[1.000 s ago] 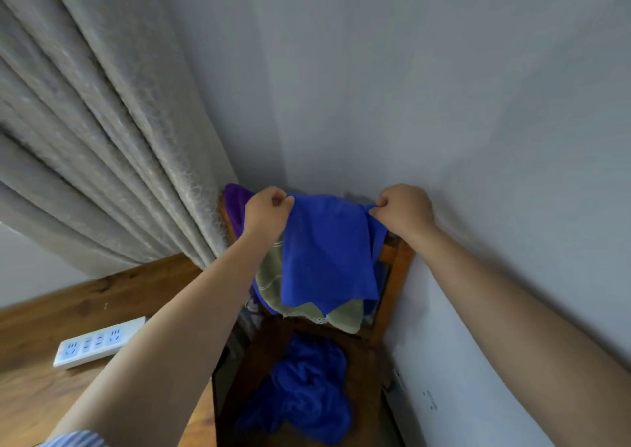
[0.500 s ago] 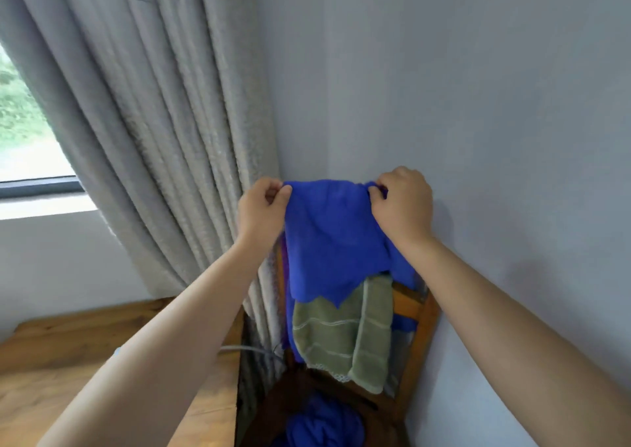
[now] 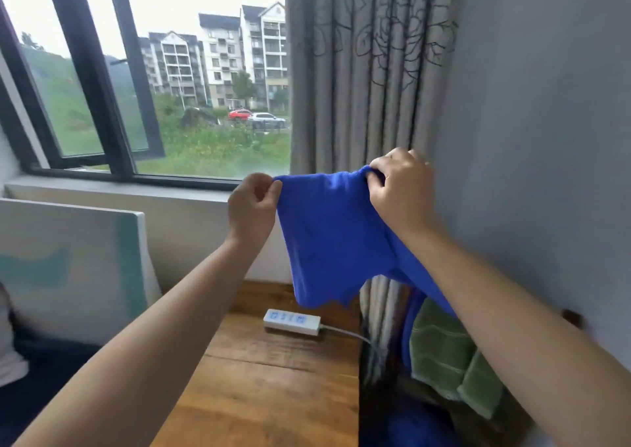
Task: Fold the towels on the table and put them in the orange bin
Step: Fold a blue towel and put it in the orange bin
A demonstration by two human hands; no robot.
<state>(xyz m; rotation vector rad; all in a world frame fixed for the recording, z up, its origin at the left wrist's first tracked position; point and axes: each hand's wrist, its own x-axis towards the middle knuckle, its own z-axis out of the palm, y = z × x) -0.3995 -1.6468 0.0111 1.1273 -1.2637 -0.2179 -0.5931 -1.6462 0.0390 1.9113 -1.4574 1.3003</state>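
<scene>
A blue towel (image 3: 327,242) hangs in the air in front of the curtain, held up by its top edge. My left hand (image 3: 252,204) pinches its upper left corner. My right hand (image 3: 401,187) grips the upper right corner, and part of the towel trails down under my right forearm. A green striped towel (image 3: 444,354) hangs lower right, with more blue cloth (image 3: 409,426) below it. The wooden table (image 3: 273,378) lies under the held towel. No orange bin is in view.
A white power strip (image 3: 292,321) with its cable lies on the table. A grey patterned curtain (image 3: 368,71) hangs beside the grey wall (image 3: 546,139). A window (image 3: 153,71) fills the upper left. A white and teal panel (image 3: 75,259) leans at the left.
Both hands lifted the blue towel up off the chair back and carried it left, over the table. The view swung up and left, bringing the window in.
</scene>
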